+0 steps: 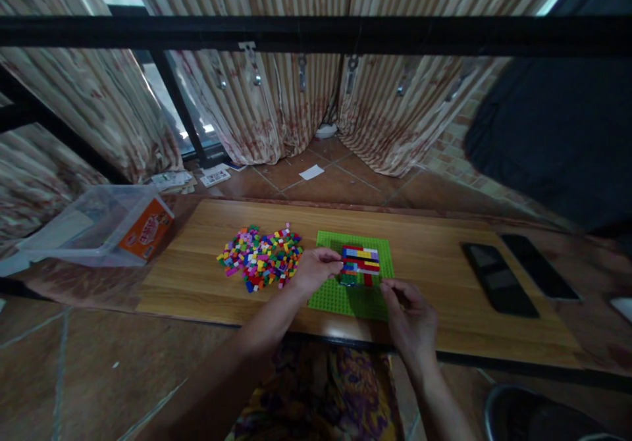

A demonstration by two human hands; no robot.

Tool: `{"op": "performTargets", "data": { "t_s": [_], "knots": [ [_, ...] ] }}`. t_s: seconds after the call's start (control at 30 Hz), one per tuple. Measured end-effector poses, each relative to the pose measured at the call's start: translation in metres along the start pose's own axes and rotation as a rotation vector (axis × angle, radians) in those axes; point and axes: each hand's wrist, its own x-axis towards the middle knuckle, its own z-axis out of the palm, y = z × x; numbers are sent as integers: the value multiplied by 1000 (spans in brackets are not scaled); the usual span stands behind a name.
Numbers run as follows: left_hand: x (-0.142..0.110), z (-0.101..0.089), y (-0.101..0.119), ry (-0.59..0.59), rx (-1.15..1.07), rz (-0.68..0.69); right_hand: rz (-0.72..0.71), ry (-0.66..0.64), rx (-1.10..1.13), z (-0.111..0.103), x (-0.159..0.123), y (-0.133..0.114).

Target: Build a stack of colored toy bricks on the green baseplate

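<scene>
A green studded baseplate point(328, 298) lies on the wooden board. On it sits a flat block of coloured toy bricks point(361, 263), in rows of red, blue, yellow and white. My left hand point(316, 271) reaches over the plate's left side, thumb and forefinger pinched together at the block's left edge; what is between them is too small to make out. By the plate's right edge, my right hand point(411, 316) has its fingers curled and pinched near the block's lower right corner. Anything in that pinch is hidden. Left of the plate spreads a pile of loose toy bricks point(264, 257).
The wooden board point(424, 243) carries a dark phone point(498, 280) on its right, with another dark flat device point(540, 266) beyond it. A clear plastic bin point(93, 224) with an orange label stands at the left. A black bar point(316, 35) crosses in front of the curtains.
</scene>
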Motion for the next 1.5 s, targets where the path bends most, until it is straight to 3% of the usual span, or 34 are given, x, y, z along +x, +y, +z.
{"op": "performTargets", "data": {
  "t_s": [0.33,0.57,0.77,0.97,1.13,1.37,1.5],
  "knots": [
    [-1,4,13,19,63,-82,21,16,43,4,10,-4],
    [0,12,3,85,99,33,24,2,43,6,13,-4],
    [-4,14,4,101,-29,-116,-3,-11,-12,7,22,-4],
    [1,18,11,141,42,-214,-14,88,-143,11,42,6],
    [6,23,9,153,65,-213,2,-78,-159,24,40,6],
    [5,28,6,189,40,-187,-16,-64,-142,29,34,10],
    [-9,17,11,155,3,-123,-17,-31,-49,25,29,19]
  ]
}}
